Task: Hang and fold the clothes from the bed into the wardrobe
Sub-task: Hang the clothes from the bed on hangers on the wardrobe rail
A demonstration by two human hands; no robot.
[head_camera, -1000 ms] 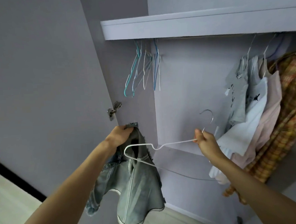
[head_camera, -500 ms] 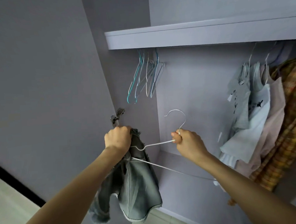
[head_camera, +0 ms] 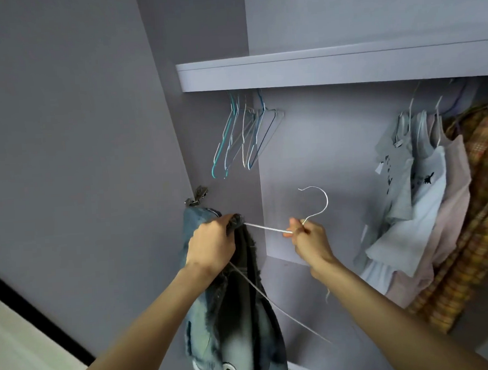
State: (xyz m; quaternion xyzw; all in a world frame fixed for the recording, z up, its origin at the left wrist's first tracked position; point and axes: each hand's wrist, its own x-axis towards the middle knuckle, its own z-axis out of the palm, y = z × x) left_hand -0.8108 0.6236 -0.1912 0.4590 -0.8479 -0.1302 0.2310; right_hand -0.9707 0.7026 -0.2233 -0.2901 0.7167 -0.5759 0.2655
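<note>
Before the wardrobe [head_camera: 330,68], left hand [head_camera: 212,245] grips denim garment [head_camera: 239,322]; right hand [head_camera: 309,236] pinches white hanger [head_camera: 268,228].

The denim garment [head_camera: 239,322] is faded cloth with rough, frayed edges. The white hanger [head_camera: 268,228] is thin, smooth wire. The wardrobe shelf [head_camera: 330,68] looks matt.

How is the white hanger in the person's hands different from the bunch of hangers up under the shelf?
The white hanger is held by both hands, its hook free in the air; the empty hangers hang beneath the shelf. The white hanger has one end inside the denim garment; the empty hangers carry no clothes. It is white; several of them are blue or teal. All are thin wire hangers.
</note>
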